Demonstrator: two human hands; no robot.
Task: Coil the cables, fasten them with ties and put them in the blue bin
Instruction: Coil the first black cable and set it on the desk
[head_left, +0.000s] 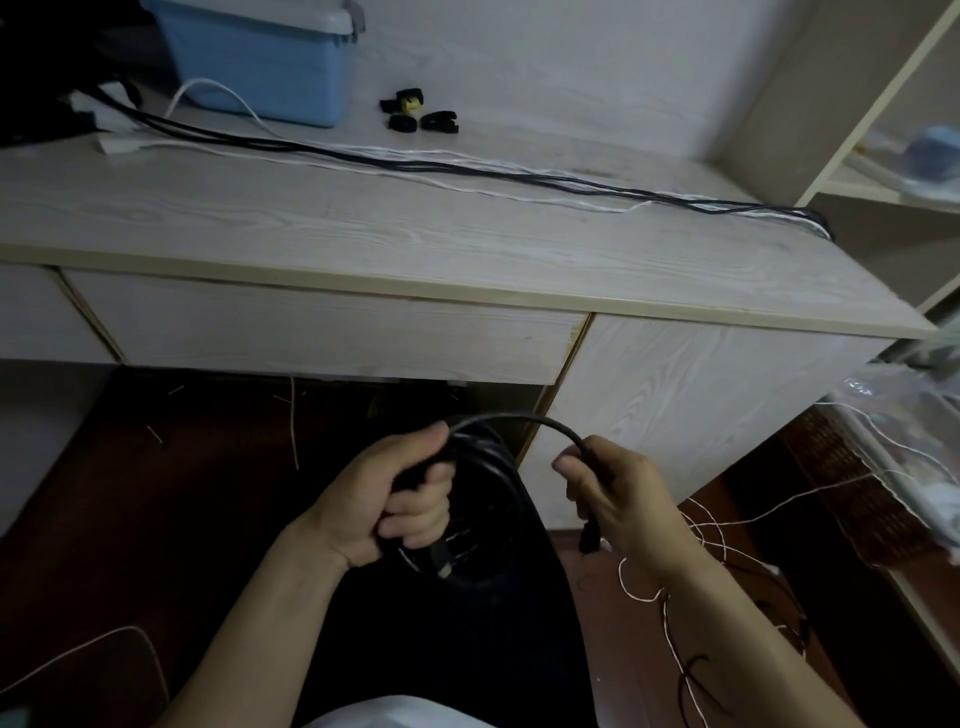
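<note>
The desk (363, 228) has a pale wood-grain top, with a drawer (322, 332) under its front edge. A long bundle of black and white cables (467, 169) lies stretched across the desktop, its long axis running from the back left corner toward the right edge, where the ends drop over the side. The blue bin (260, 57) stands at the back left of the desktop with its pale lid on, so what it holds cannot be seen; a white cable loops up against its front. Just right of the bin, near the back edge, lie about 4 small black ties (420, 111), one marked with yellow.

Below the desk's front edge, over the person's lap, a coiled black cable (467, 499) hangs as a ring facing roughly toward the camera. The left hand (395, 499) is clenched round the gathered turns at the ring's left side. The right hand (613, 493) pinches the free strand arching over from the top of the ring, the plug end (589, 538) pointing down below the fingers.

Thin white and black wires (727, 525) lie tangled on the dark floor at the right.
</note>
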